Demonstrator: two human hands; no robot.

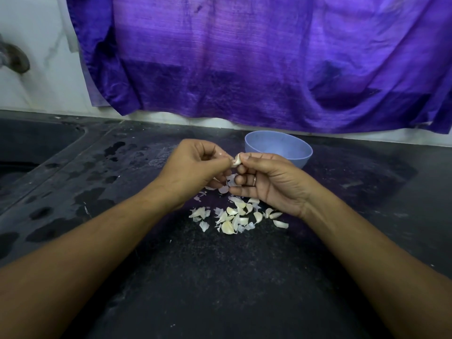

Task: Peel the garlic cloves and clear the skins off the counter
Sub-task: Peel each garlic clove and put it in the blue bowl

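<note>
While both forearms reach in from the near edge of the head view, the left hand and the right hand meet above the dark surface, sharing one held clove between them. The right hand's fingers are pinched on the clove's right side. The left hand's fingers are closed on its left edge, probably on a flap of skin, though that detail is too small to be sure. The clove sits right at the tips of both hands, its long axis running roughly up and down with a slight tilt. Neither hand is clearly nearer to it. Judging by this grip, the next move is a pull apart, leftward for the skin and rightward for the clove.

Below and just toward the person lies the pile of cloves and skins, scattered on the surface under the right wrist. I cannot tell how many of them are already bare. The blue bowl stands just behind the right hand, closer to it than to the left. A ring shows on a right finger. A purple cloth hangs behind, and a sink lies far left.
</note>
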